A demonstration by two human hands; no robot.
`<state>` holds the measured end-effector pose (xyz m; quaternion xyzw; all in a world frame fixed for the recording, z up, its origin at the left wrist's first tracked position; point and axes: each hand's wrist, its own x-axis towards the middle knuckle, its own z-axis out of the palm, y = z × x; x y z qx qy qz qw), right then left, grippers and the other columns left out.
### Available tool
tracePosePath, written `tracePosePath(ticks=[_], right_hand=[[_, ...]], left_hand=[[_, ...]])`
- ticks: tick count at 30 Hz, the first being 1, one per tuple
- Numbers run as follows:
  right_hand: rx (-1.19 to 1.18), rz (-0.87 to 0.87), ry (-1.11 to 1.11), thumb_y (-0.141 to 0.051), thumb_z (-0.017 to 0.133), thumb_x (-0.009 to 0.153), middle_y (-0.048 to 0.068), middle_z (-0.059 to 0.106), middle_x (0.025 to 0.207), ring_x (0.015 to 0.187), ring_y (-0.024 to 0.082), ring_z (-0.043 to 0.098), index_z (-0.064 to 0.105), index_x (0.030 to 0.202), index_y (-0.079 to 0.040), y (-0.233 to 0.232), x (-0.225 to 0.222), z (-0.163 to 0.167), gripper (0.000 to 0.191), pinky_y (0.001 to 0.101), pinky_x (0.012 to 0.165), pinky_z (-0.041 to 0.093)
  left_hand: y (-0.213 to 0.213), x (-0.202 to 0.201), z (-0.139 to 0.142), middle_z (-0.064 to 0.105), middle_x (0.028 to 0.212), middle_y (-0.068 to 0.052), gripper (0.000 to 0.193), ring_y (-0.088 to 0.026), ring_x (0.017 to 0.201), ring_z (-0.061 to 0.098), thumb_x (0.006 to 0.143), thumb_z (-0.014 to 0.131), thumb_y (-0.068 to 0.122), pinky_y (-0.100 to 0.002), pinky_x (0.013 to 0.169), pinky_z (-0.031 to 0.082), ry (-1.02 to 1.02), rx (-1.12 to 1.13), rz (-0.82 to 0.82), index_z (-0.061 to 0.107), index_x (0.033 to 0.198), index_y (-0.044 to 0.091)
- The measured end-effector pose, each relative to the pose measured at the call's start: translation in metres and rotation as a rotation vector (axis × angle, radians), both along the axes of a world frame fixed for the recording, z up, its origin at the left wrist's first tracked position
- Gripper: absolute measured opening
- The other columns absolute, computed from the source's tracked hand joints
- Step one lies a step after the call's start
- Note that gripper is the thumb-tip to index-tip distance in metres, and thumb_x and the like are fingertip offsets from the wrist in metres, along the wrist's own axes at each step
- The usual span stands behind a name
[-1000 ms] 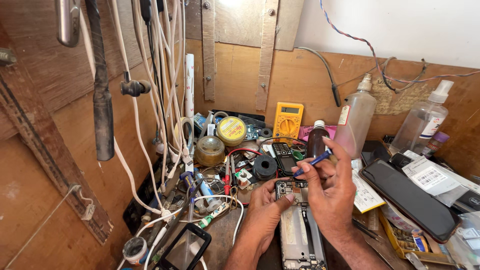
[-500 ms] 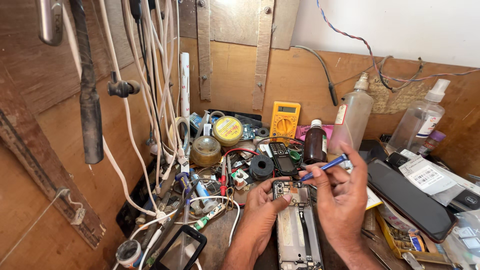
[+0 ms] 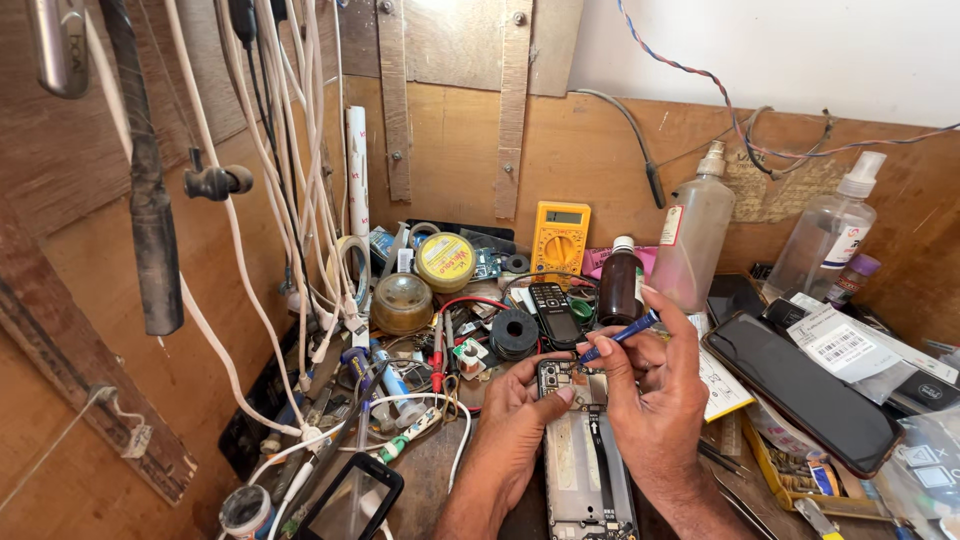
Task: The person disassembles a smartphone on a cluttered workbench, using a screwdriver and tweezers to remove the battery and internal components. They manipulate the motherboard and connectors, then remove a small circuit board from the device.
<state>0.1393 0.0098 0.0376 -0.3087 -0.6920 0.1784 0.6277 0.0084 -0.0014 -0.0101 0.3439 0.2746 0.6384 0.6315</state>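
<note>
An opened phone (image 3: 585,470) with its back cover off lies on the bench at the bottom centre. My left hand (image 3: 520,410) holds its top left corner, thumb resting on the exposed board near the camera area. My right hand (image 3: 655,390) grips a blue-handled screwdriver (image 3: 622,335), with the tip pointed down at the top of the phone. The right palm covers part of the phone's right edge.
A yellow multimeter (image 3: 559,237), a brown bottle (image 3: 620,285), two clear plastic bottles (image 3: 697,240), a small keypad phone (image 3: 553,315), solder tins and red leads crowd the back. A dark phone (image 3: 800,385) lies right, another phone (image 3: 350,500) lower left. White cables (image 3: 300,200) hang at left.
Both hands stay on the opened phone; the screwdriver has tilted and shifted slightly at the phone's top. The camera view has drifted a little.
</note>
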Motion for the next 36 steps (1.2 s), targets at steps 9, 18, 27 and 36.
tracePosePath(ticks=[9,18,27,36], right_hand=[[-0.014,-0.043,0.151,0.003,0.057,0.101,0.021,0.071,0.103,0.091,0.023,0.075,0.030,0.150,-0.001,0.005,0.017,0.009,0.056,0.0332,0.078,0.065],[-0.043,-0.048,0.179,0.003,0.057,0.102,0.022,0.072,0.102,0.090,0.024,0.075,0.028,0.150,-0.001,0.006,0.018,0.008,0.056,0.0335,0.077,0.066],[-0.050,-0.026,0.185,0.003,0.057,0.101,0.022,0.070,0.106,0.092,0.023,0.075,0.028,0.150,-0.001,0.010,0.017,0.003,0.057,0.0319,0.077,0.064],[-0.031,-0.011,0.167,0.003,0.057,0.101,0.022,0.070,0.105,0.093,0.022,0.074,0.028,0.152,-0.001,0.009,0.015,0.003,0.059,0.0308,0.078,0.064]], left_hand=[[0.004,0.000,0.000,0.077,0.102,-0.010,0.038,-0.014,0.085,0.072,0.087,0.070,-0.002,-0.030,0.080,0.059,-0.062,-0.061,0.043,0.065,0.125,-0.001],[0.006,-0.001,-0.003,0.078,0.102,-0.014,0.039,-0.018,0.086,0.074,0.082,0.067,-0.007,-0.034,0.082,0.061,-0.041,-0.045,0.070,0.065,0.121,-0.003],[0.007,-0.002,-0.004,0.078,0.102,-0.014,0.041,-0.019,0.086,0.074,0.081,0.066,-0.008,-0.035,0.082,0.061,-0.022,-0.035,0.095,0.064,0.121,-0.004],[0.007,-0.002,-0.004,0.077,0.103,-0.014,0.039,-0.019,0.087,0.074,0.082,0.067,-0.007,-0.034,0.082,0.061,-0.039,-0.026,0.058,0.065,0.122,-0.003]])
